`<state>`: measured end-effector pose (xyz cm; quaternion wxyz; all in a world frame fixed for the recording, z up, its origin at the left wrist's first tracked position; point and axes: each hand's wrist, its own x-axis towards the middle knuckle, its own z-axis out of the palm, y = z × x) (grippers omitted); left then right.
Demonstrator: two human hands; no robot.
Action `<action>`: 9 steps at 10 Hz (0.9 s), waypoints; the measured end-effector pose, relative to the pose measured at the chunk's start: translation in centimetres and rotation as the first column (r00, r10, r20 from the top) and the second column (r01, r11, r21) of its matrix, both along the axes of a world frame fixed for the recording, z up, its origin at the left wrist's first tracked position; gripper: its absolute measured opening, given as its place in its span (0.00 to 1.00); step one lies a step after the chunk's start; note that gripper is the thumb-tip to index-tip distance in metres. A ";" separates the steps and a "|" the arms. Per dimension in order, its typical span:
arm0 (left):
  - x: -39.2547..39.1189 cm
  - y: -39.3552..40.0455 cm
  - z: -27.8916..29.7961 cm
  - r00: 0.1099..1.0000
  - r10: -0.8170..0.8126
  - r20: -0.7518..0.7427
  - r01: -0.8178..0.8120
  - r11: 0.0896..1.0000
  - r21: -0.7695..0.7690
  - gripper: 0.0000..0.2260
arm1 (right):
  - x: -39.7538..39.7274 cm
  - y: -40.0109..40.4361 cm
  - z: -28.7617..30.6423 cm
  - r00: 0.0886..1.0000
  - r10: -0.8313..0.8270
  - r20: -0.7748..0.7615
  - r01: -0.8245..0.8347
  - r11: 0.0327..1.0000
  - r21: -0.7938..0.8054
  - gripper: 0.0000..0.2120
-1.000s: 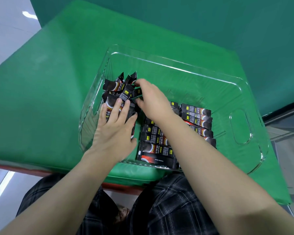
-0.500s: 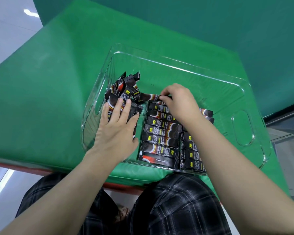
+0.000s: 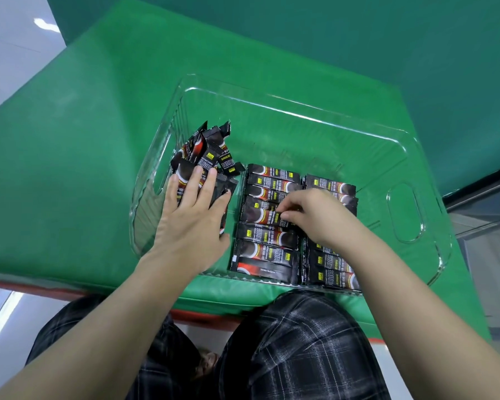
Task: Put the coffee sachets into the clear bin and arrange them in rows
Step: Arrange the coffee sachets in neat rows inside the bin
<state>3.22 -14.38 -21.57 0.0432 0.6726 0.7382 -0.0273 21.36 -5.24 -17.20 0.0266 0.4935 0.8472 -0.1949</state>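
Right hand (image 3: 315, 217) now back from loose pile, pinching sachet (image 3: 267, 216) into middle row; left hand (image 3: 194, 215) spread flat, still pinning pile (image 3: 205, 157) at bin's (image 3: 404, 215) left wall. Rows growing.

Left hand (image 3: 191, 226) lay flat, palm down, fingers straight and slightly spread, forearm reaching in from lower left. Right hand (image 3: 315, 217) was curled, fingertips (image 3: 283, 216) pinched together, wrist bent, forearm entering from lower right.
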 end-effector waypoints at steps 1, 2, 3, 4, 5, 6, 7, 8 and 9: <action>0.0 0.0 0.0 1.000 -0.003 -0.006 0.003 1.000 0.003 0.32 | -0.4 -0.2 -0.6 0.999 0.023 0.033 -0.023 1.000 0.005 0.07; 0.0 0.0 0.0 1.000 -0.003 -0.005 0.003 1.000 0.004 0.32 | -0.6 -0.5 -0.9 0.996 0.053 0.073 -0.058 0.996 0.064 0.11; 0.0 0.0 0.0 1.000 -0.003 -0.009 0.003 1.000 0.002 0.32 | -0.9 -1.1 -1.1 0.993 0.109 0.051 -0.113 0.989 0.099 0.15; 0.0 0.0 0.0 1.000 -0.001 -0.004 0.001 1.000 0.004 0.32 | -1.1 -1.7 -1.7 0.982 0.172 0.072 -0.180 0.976 0.122 0.16; 0.0 0.0 -0.1 1.000 -0.002 0.002 0.002 1.000 0.010 0.32 | -1.1 -1.8 -2.0 0.978 0.187 0.096 -0.200 0.966 0.164 0.14; 0.0 0.0 -0.1 1.000 -0.003 0.003 0.003 1.000 0.013 0.32 | -0.9 -1.6 -2.1 0.979 0.179 0.095 -0.194 0.964 0.183 0.13; 0.0 0.0 -0.1 1.000 -0.005 0.005 0.005 1.000 0.013 0.32 | -0.9 -1.5 -2.1 0.981 0.173 0.088 -0.187 0.966 0.179 0.13; 0.0 0.0 0.0 1.000 -0.005 0.006 0.004 1.000 0.011 0.32 | -1.3 -0.9 -1.5 0.989 0.142 0.037 -0.146 0.978 0.149 0.15; 0.0 0.0 0.0 1.000 -0.001 0.013 0.001 1.000 0.008 0.32 | -2.7 0.4 -0.4 0.995 0.050 -0.083 -0.038 0.990 0.138 0.16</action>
